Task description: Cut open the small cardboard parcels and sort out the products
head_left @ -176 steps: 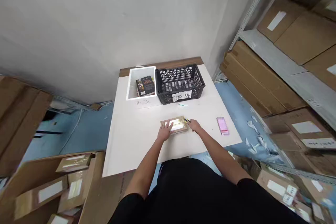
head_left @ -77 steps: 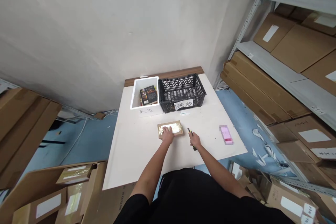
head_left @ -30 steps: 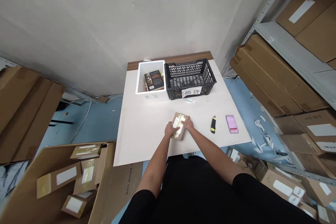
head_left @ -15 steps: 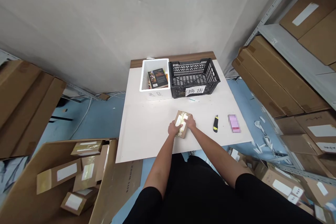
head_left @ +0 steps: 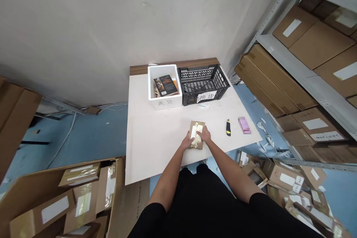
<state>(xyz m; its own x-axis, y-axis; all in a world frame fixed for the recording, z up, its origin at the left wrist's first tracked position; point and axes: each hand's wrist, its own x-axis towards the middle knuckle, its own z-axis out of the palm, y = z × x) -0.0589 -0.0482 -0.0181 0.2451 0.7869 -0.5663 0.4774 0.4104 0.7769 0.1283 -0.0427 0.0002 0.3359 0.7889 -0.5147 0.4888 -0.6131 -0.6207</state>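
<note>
A small taped cardboard parcel [head_left: 197, 132] with a white label lies near the front of the white table [head_left: 150, 137], its long side pointing away from me. My left hand [head_left: 186, 142] grips its left near edge. My right hand [head_left: 205, 134] holds its right side, fingers curled on top. A black and yellow utility knife [head_left: 228, 127] lies loose on the table to the right of my right hand.
At the table's back stand a white bin [head_left: 164, 86] holding a dark book and a black mesh crate [head_left: 203, 82] with a paper label. A pink object [head_left: 244, 125] lies by the right edge. An open carton of parcels [head_left: 69, 197] sits lower left. Shelves of boxes [head_left: 301, 63] stand at right.
My right hand has put the utility knife down on the table and joined my left on the parcel, which both hands have turned from crosswise to lengthwise.
</note>
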